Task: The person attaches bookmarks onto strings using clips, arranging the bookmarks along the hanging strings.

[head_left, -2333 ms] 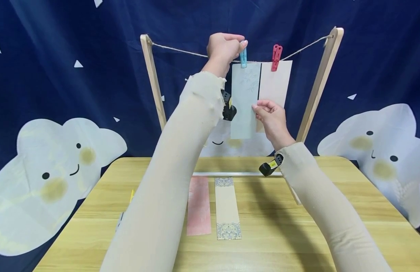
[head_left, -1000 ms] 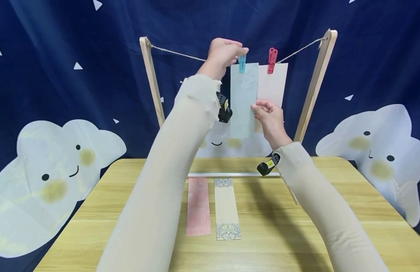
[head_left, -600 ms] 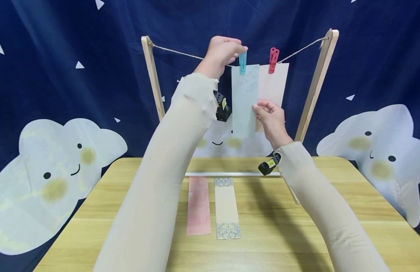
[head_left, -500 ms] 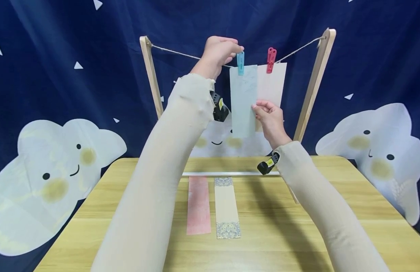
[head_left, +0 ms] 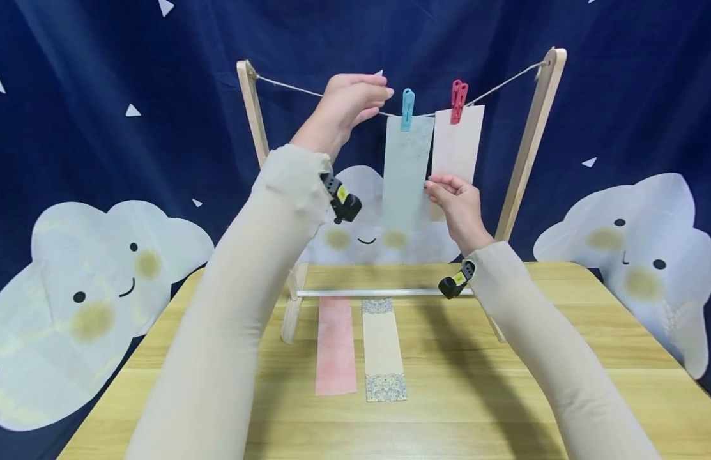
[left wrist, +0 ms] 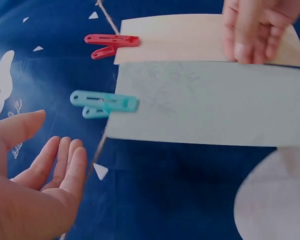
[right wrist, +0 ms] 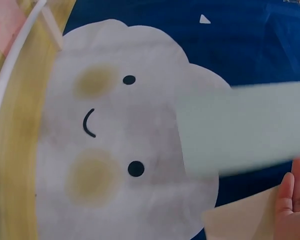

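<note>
A pale blue paper strip [head_left: 405, 169] hangs from the string under a light blue clothespin [head_left: 407, 110]. Beside it, a pale pink strip [head_left: 460, 144] is held by a red clothespin [head_left: 459, 101]. My left hand [head_left: 349, 105] is just left of the blue clothespin, and the left wrist view shows a gap between its spread fingers [left wrist: 77, 165] and the clip. My right hand [head_left: 458, 201] is at the blue strip's right edge, in front of the pink strip. Its fingers [right wrist: 286, 192] look fairly straight in the right wrist view, where the blue strip is blurred.
The string [head_left: 289, 83] runs between two wooden posts [head_left: 533, 140] joined by a low white bar [head_left: 378, 293]. On the wooden table [head_left: 447, 409] lie a pink strip [head_left: 336, 348] and a cream strip with blue patterned ends [head_left: 384, 345]. A dark blue curtain with clouds hangs behind.
My left hand has let go of the blue clothespin and moved left and down. The clothespin stays on the string with the blue strip, which has shifted slightly left of my right fingertips.
</note>
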Tool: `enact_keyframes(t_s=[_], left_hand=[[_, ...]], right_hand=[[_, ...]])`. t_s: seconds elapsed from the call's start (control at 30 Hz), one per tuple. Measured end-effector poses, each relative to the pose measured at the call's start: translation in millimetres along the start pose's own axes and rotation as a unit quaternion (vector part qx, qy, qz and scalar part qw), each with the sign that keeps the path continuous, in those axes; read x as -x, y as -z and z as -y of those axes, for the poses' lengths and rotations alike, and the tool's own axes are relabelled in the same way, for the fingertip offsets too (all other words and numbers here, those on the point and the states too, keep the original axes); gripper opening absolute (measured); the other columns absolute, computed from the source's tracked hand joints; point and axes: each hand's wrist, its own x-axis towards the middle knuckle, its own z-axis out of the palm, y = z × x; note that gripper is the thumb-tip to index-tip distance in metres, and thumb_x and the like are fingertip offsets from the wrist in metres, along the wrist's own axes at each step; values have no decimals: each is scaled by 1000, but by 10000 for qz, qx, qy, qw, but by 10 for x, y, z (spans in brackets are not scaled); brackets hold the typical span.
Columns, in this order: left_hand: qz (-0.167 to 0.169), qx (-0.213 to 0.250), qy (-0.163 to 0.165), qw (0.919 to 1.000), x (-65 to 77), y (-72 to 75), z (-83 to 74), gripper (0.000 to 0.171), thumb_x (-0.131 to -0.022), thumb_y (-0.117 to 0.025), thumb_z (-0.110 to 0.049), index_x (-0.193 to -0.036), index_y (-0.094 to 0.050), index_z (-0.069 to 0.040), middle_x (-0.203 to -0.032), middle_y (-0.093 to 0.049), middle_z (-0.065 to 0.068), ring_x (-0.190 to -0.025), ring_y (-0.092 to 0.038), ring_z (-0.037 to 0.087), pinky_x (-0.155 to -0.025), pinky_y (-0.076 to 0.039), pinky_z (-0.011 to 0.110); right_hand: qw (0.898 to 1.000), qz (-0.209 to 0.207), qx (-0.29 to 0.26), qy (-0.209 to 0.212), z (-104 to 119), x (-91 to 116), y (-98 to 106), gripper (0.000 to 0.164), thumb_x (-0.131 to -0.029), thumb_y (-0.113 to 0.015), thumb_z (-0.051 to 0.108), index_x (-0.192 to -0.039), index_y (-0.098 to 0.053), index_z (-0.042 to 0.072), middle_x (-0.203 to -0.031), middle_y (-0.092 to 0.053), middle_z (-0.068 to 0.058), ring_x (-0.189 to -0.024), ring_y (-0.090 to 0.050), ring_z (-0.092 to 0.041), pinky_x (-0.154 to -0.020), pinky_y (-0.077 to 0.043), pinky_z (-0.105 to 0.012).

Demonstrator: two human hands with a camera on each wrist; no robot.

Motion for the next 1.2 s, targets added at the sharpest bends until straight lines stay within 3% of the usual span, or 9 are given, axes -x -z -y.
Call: enact_keyframes(t_s=[0.23, 0.5, 0.63, 0.73, 0.8, 0.97, 1.07, 1.2], left_hand=[[267, 344, -222, 9988, 103, 295, 297, 38, -86, -64, 1, -124, -59, -1, -125, -60, 9, -112, -57, 16, -94, -46, 22], [436, 386, -317, 9978, 340, 663, 845, 43, -88, -61, 3, -130, -52, 5, -131, -54, 17, -117, -54, 23, -99, -44, 29], [572, -169, -306, 9978, 543, 860, 1231, 43, -90, -59, -1, -131, -50, 4, -134, -52, 18, -116, -54, 23, -103, -40, 32], [631, -792, -199, 9947, 695, 1017, 1536, 44, -90, -61, -8, -132, -51, 2, -134, -52, 17, -110, -57, 15, -103, -39, 31], [577, -967, -153, 9935, 779, 1112, 1718, 44, -89, -63, -9, -130, -52, 2, -133, -53, 18, -104, -58, 10, -100, -41, 29], [255, -882, -256, 9954, 932, 1350, 2032, 44, -88, -64, -6, -127, -52, 9, -115, -65, 7, -93, -60, 0, -87, -46, 17], [103, -759, -284, 9967, 1019, 1480, 2170, 44, -87, -64, -5, -126, -51, 12, -102, -67, -8, -92, -60, -2, -83, -47, 13], [4, -729, -95, 9973, 1145, 1619, 2363, 45, -87, -65, -8, -126, -51, 11, -98, -66, -13, -93, -60, -1, -82, -47, 14]], right_hand=[[9992, 83, 383, -102, -22, 66, 153, 18, -87, -67, 9, -102, -65, -1, -89, -72, 0, -84, -66, -11, -77, -52, -20], [9972, 170, 710, -152, -90, 212, 302, 16, -87, -68, 10, -101, -67, 1, -90, -71, 2, -84, -65, -8, -78, -52, -20], [9943, 276, 1021, -106, -145, 315, 363, 17, -87, -68, 13, -101, -67, 3, -91, -71, 3, -86, -65, -9, -79, -51, -20], [9919, 358, 1200, -193, -192, 404, 407, 20, -87, -70, 16, -102, -67, 3, -93, -71, 3, -89, -65, -11, -81, -50, -19], [9891, 431, 1389, -226, -222, 465, 439, 22, -87, -70, 18, -102, -66, 3, -94, -71, 5, -91, -65, -11, -81, -49, -18], [9813, 715, 1768, -261, -311, 589, 487, 24, -88, -69, 19, -104, -64, 2, -93, -70, 9, -90, -64, -7, -81, -49, -18], [9768, 866, 1934, -310, -403, 664, 500, 28, -88, -68, 18, -107, -63, -3, -94, -71, 5, -89, -64, -6, -81, -49, -18], [9662, 1061, 2298, -495, -588, 794, 530, 33, -90, -66, 20, -110, -62, -6, -98, -70, -3, -89, -63, -7, -82, -48, -17]])
